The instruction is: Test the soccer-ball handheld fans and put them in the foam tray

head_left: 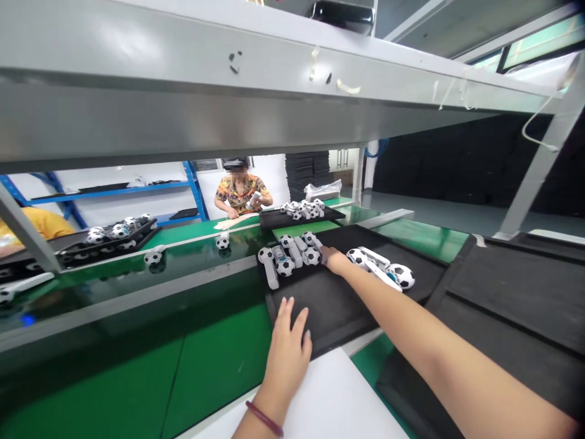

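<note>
My right hand (334, 261) reaches across a black tray (329, 305), its fingers closed at the right end of a row of white gadgets (286, 266), each with a handle and a soccer-ball-patterned head. The fingertips are partly hidden against the endmost gadget (312, 255). Other such gadgets (381, 265) lie on the tray right of that hand, partly behind my forearm. Nearer to me, my left hand (290, 344) hovers by the tray's near left edge, fingers spread and holding nothing.
Single soccer-ball gadgets (154, 257) lie along the green conveyor (137, 366). Filled trays (301, 217) stand farther off, where a person (242, 192) handles a white piece. Black trays (521, 305) are at right. A grey shelf beam (274, 122) crosses overhead; a white board (347, 396) lies below.
</note>
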`<state>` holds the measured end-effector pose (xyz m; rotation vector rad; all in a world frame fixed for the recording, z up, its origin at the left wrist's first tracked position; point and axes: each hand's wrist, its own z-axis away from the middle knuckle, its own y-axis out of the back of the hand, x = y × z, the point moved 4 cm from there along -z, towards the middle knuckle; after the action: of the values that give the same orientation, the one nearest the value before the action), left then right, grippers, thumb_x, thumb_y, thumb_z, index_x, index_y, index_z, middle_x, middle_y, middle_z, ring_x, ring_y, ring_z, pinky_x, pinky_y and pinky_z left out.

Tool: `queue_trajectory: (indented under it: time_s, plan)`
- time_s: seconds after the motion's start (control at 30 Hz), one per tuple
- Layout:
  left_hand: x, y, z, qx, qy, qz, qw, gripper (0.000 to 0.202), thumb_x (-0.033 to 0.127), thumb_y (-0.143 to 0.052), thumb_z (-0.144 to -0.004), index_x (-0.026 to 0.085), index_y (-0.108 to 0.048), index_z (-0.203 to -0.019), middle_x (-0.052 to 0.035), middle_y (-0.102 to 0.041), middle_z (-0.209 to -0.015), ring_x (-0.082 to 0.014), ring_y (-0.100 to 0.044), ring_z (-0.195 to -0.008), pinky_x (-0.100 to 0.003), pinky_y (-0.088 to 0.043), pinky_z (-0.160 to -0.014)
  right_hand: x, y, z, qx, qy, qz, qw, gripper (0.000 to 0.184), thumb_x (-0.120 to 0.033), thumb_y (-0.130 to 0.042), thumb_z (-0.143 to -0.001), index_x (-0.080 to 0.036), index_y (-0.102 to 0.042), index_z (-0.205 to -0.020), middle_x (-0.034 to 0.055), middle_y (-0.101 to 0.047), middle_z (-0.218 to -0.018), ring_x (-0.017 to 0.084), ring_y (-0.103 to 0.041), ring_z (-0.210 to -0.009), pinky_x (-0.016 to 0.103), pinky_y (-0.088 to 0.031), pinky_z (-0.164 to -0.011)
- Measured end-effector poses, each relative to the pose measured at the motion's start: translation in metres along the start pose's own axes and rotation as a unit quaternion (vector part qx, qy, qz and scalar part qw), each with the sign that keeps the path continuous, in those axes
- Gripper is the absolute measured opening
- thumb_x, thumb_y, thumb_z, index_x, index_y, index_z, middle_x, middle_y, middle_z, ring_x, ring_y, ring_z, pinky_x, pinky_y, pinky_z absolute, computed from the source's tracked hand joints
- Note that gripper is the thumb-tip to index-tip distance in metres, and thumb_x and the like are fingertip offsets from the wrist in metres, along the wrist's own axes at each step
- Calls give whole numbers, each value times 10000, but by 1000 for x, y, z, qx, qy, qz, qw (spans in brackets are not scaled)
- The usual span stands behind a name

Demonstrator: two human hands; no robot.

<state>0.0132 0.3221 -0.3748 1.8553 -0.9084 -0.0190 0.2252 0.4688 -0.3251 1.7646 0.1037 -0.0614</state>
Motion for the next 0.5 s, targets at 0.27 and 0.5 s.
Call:
queue_trajectory:
  time_s: [0.27, 0.5]
  plan:
    - [-7, -5, -3, -8, 20, -26, 999, 412, 217, -381, -855, 114, -526, -1226, -168, -383, -1390, -293, -253, -1347, -470, -312, -1070, 97, 32, 106, -39, -95, 38, 994, 924, -528, -735, -601, -309, -317, -1396, 178, -147, -1483, 585, -187, -1238, 711, -324, -832]
    - [-4, -6, -2, 3, 23, -30, 999, 406, 218, -371, -860, 88, -542, -1204, -179, -404, -1366, -305, -265, -1340, -464, -317, -1072, 144, 23, 138, -70, 23, 32, 997, 616, -403, -563, -833, -283, -332, -1391, 110, -131, -1501, 277, -245, -1343, 362, -289, -1059]
